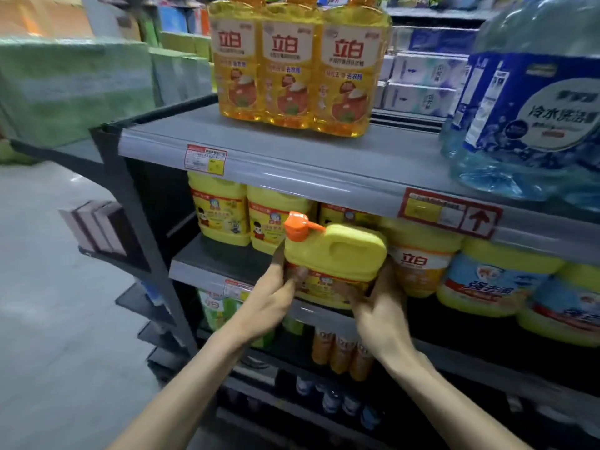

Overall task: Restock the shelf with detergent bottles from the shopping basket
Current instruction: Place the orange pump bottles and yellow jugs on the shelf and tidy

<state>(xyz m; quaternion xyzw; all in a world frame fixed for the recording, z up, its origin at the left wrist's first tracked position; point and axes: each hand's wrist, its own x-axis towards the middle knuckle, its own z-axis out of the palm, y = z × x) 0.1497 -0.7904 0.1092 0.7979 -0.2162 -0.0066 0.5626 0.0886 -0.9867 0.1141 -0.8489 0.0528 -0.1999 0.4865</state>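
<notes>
Holding one yellow detergent bottle (344,254) with both hands at the front edge of the middle shelf (207,274). Left hand (272,300) is clamped on the bottle's lower left side, fingers wrapped round it. Right hand (380,306) is wrapped round the lower right side, fingers curled behind the body. Bottle is upright, orange cap (297,226) at top left with the spout pointing right, handle toward the right. Can't tell if the base touches the shelf; the hands cover it.

Same shelf: matching yellow bottles (220,209) near the back left corner, just behind the held one. A white-and-orange-labelled tub (418,264) is just beside it on the right, then blue-labelled yellow tubs (496,277) run on toward the right end.

Top shelf (292,164): shrink-wrapped three-pack of amber bottles (298,66) mid-shelf, big blue jug (532,102) at the right, overhanging the front edge. Price tag (205,159) sits on the front rail, left end.
</notes>
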